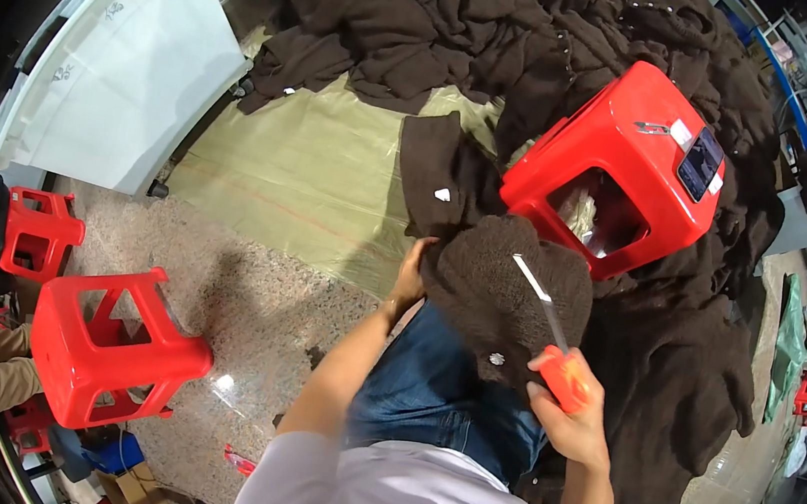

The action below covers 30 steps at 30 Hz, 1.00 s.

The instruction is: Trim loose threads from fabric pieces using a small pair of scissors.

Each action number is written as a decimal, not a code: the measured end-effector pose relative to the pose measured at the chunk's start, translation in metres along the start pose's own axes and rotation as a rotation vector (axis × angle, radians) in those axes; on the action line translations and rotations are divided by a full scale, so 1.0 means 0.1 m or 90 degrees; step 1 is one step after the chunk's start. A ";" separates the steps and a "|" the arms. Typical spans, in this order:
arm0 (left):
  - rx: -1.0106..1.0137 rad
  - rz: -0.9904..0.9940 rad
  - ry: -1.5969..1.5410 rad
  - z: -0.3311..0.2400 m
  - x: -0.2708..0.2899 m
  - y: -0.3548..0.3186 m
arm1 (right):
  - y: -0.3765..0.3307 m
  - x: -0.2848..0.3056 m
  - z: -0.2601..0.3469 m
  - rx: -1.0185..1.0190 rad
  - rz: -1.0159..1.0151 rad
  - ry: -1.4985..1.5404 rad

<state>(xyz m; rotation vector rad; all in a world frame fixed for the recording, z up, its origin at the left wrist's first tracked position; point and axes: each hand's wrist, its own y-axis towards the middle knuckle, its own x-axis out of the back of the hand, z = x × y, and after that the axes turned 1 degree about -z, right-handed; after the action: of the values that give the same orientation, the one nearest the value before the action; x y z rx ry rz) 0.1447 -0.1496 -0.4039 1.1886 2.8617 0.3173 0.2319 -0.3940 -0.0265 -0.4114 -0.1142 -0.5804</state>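
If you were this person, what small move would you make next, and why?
I'd probably steady the brown cloth with the left hand, which is already at its edge, because the right hand holds an orange-handled knife with its bare blade over that cloth.

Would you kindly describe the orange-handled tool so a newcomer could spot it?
In the picture, below the red stool with the phone, the right hand grips the tool. Its orange handle and slim, pale shaft stand out against the brown cloth.
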 end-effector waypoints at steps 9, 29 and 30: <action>0.169 -0.269 0.197 0.01 0.51 0.95 | -0.39 1.03 0.18 0.405 -0.384 0.052; 0.424 0.389 -0.105 -3.02 -0.20 -1.00 | -1.47 2.23 -1.39 0.057 -0.495 -0.202; 0.499 0.301 -0.108 -3.01 -0.05 -0.93 | -1.34 2.01 -1.32 0.016 -0.449 -0.190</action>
<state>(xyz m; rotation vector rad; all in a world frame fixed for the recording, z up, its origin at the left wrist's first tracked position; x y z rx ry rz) 0.0524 -0.2709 -0.1280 1.8665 2.5554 -0.9422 0.3237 -0.6518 -0.0572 -0.4295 -0.5672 -1.2066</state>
